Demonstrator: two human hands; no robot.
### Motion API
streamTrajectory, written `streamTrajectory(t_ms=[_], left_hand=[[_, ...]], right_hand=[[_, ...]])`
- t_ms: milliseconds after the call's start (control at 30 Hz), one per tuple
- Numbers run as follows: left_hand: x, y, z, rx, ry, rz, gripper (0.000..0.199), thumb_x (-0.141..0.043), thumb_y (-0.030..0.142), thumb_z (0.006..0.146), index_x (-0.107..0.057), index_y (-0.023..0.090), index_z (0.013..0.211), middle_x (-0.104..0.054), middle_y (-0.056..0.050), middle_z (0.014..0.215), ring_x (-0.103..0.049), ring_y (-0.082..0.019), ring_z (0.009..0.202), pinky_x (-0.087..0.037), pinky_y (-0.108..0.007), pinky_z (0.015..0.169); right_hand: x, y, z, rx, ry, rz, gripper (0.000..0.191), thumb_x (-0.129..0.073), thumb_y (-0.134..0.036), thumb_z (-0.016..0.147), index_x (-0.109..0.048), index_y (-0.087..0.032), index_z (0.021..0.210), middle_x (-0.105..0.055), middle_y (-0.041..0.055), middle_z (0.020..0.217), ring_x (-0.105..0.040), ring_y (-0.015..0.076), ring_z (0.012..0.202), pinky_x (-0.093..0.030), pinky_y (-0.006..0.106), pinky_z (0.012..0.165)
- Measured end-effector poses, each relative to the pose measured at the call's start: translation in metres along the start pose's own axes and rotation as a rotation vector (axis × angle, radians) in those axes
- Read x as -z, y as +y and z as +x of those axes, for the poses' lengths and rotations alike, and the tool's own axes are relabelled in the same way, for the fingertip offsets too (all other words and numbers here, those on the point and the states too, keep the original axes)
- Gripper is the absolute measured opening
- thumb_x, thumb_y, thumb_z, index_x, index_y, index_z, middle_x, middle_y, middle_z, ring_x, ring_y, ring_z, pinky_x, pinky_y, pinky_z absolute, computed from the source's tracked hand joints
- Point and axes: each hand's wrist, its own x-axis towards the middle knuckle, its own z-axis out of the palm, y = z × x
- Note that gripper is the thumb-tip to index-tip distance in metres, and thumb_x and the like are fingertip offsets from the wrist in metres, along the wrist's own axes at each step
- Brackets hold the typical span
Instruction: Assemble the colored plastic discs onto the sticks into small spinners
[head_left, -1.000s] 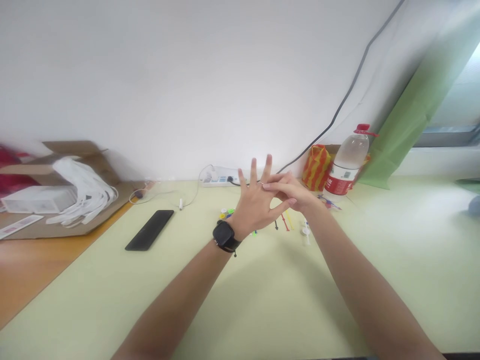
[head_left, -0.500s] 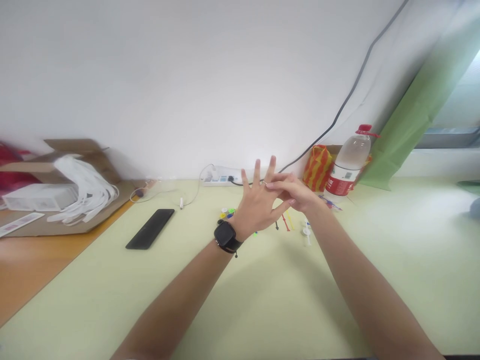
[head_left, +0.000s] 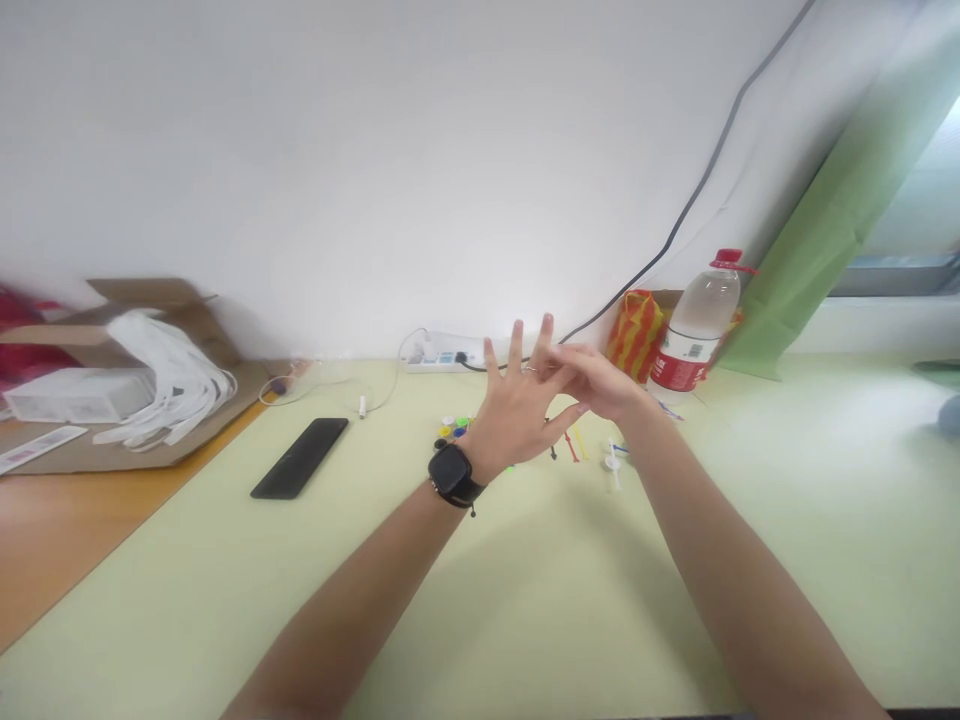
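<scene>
My left hand (head_left: 511, 412) is held over the table with its back towards me and its fingers spread. A thin ring (head_left: 531, 370) circles one finger near its base, and a black smartwatch (head_left: 451, 470) is strapped on that wrist. My right hand (head_left: 604, 385) reaches across from the right, its bent fingers closed about the left index finger, which is mostly hidden. Behind the hands lie small coloured round pieces (head_left: 448, 431), a red arrow-shaped piece (head_left: 572, 446) and a white piece with a round middle (head_left: 613, 463).
A black phone-like slab (head_left: 300, 458) lies left on the pale green table (head_left: 525, 620). A power strip (head_left: 435, 362) with cables stands against the wall. An open cardboard box (head_left: 172, 455) holds white straps. At right are a large bottle (head_left: 694, 335) and a red-yellow bag (head_left: 636, 335).
My right fingertips have moved off the ring, slightly right onto the index finger, so the ring now shows more plainly. My left hand has hardly moved.
</scene>
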Motion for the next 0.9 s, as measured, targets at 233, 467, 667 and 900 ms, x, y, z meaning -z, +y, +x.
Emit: streamTrajectory(t_ms=[233, 467, 667, 900], left_hand=[[-0.013, -0.042, -0.003, 0.043, -0.267, -0.076, 0.052, -0.049, 0.039, 0.100, -0.046, 0.028, 0.151, -0.043, -0.010, 0.160, -0.037, -0.035, 0.148, -0.031, -0.056, 0.119], [-0.044, -0.072, -0.012, 0.078, -0.553, -0.166, 0.025, -0.058, 0.023, 0.089, -0.071, 0.023, 0.110, -0.073, -0.008, 0.110, -0.066, -0.026, 0.106, -0.050, -0.033, 0.086], [-0.064, -0.075, -0.018, 0.054, -0.587, -0.183, 0.016, -0.068, 0.025, 0.082, -0.075, 0.021, 0.097, -0.072, -0.008, 0.102, -0.065, -0.027, 0.102, -0.048, -0.033, 0.083], [-0.067, -0.070, -0.019, 0.068, -0.575, -0.217, 0.014, -0.068, 0.024, 0.081, -0.073, 0.020, 0.093, -0.071, -0.009, 0.102, -0.064, -0.027, 0.102, -0.048, -0.034, 0.084]], right_hand=[[0.056, 0.021, 0.000, -0.148, 0.333, -0.784, 0.042, -0.061, -0.057, 0.090, -0.072, -0.017, 0.085, -0.072, 0.0091, 0.087, -0.063, 0.0193, 0.077, -0.051, 0.029, 0.067], [0.076, 0.056, -0.001, -0.467, -0.056, -1.146, 0.007, -0.079, -0.023, 0.065, -0.074, -0.019, 0.068, -0.075, 0.0050, 0.079, -0.067, 0.0216, 0.075, -0.047, 0.027, 0.062], [0.069, 0.066, 0.004, -0.569, -0.107, -1.194, 0.007, -0.078, -0.019, 0.060, -0.071, -0.018, 0.063, -0.073, 0.0058, 0.073, -0.064, 0.0211, 0.066, -0.043, 0.029, 0.057], [0.071, 0.069, 0.004, -0.575, -0.102, -1.197, 0.008, -0.077, -0.020, 0.059, -0.072, -0.018, 0.065, -0.074, 0.0063, 0.079, -0.065, 0.0222, 0.071, -0.044, 0.029, 0.059]])
